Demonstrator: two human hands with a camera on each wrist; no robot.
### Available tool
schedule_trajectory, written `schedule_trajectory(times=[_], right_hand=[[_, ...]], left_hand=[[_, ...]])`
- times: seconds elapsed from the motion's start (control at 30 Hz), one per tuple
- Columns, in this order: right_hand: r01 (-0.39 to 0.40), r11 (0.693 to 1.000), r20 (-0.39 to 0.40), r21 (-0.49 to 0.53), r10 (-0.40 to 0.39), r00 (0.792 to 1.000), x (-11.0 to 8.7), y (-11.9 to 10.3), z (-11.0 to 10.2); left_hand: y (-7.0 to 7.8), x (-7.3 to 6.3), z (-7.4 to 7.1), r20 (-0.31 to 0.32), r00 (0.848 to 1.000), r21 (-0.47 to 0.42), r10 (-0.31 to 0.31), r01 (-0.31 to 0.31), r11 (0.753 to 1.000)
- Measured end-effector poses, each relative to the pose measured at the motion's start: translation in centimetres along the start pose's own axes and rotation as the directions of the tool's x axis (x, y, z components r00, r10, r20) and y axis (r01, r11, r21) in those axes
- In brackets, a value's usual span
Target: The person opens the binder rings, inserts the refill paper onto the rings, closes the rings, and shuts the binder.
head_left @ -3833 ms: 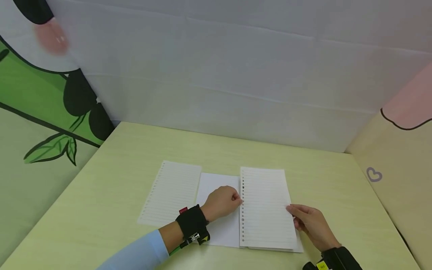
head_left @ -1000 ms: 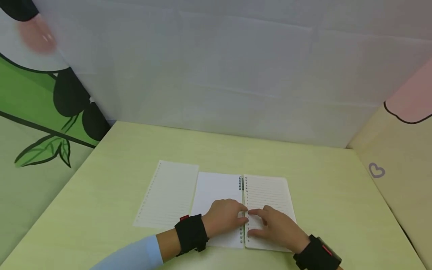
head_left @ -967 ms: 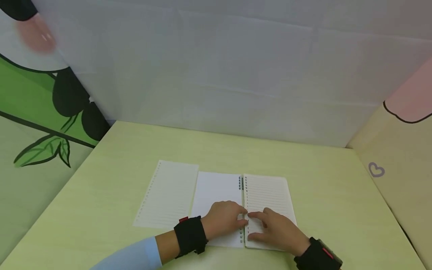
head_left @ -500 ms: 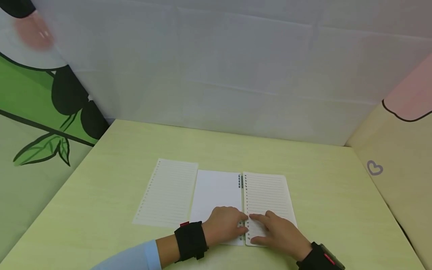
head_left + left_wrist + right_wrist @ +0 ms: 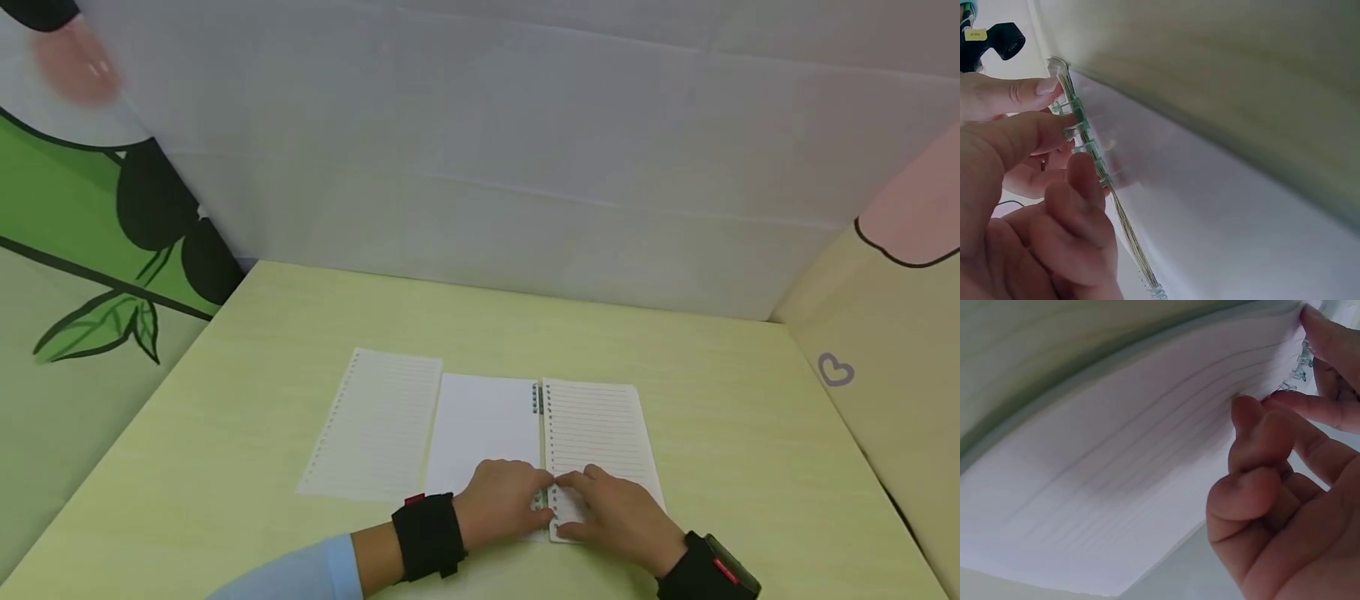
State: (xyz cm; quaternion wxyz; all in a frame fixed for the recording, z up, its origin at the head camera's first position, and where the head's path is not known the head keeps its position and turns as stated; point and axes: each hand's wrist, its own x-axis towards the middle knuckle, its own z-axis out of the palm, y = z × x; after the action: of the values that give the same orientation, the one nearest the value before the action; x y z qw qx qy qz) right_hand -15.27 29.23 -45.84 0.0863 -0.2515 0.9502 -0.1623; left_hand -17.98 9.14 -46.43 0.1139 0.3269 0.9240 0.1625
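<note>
A loose-leaf notebook lies open on the table, with white lined pages (image 5: 596, 425) at right and a plain white cover (image 5: 483, 421) at left. Clear greenish binder rings (image 5: 1088, 147) run down its middle. My left hand (image 5: 498, 504) holds the lower ring strip from the cover side, its thumb and index finger bent at the rings. From the other side my right hand (image 5: 626, 517) meets it, index fingertip and thumb at the punched edge of the pages. In the right wrist view its other fingers curl over the lined page (image 5: 1135, 444). Both hands hide the lower rings.
Left of the cover lies a loose punched lined sheet (image 5: 375, 425), close to the cover's edge. The pale yellow table (image 5: 465, 317) backs onto a white cloth wall (image 5: 480, 158). Painted panels stand on both sides.
Earlier, the right hand held the right edge of a lined sheet stack; it has since moved to the rings. Over the last second, both hands slid slightly toward the notebook's near end.
</note>
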Motion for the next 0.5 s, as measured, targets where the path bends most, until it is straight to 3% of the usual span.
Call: schedule_trajectory(times=[0.1,0.27,0.4,0.5], right_hand=[[0.020,1.000,0.007,-0.011,-0.020,1.000,0.3,-0.2,-0.5],[0.012,0.999,0.009,0.046,-0.013,1.000,1.7,-1.1,-2.1],[-0.007,0.999,-0.013,0.054,0.007,1.000,3.4,-2.7,-2.5],[0.035,0.999,-0.025,0.018,-0.035,0.999,5.1,-4.2,-2.1]], left_hand=[[-0.1,-0.4,-0.3,-0.019,1.000,-0.032,-0.020,0.019,0.999],[-0.8,-1.9,-2.2,-0.123,0.990,-0.097,-0.074,0.063,0.993],[-3.0,-3.4,-4.1,-0.203,0.966,-0.119,-0.157,0.135,0.984],[-5.6,-5.1,-5.2,-0.243,0.934,-0.132,-0.261,0.235,0.963]])
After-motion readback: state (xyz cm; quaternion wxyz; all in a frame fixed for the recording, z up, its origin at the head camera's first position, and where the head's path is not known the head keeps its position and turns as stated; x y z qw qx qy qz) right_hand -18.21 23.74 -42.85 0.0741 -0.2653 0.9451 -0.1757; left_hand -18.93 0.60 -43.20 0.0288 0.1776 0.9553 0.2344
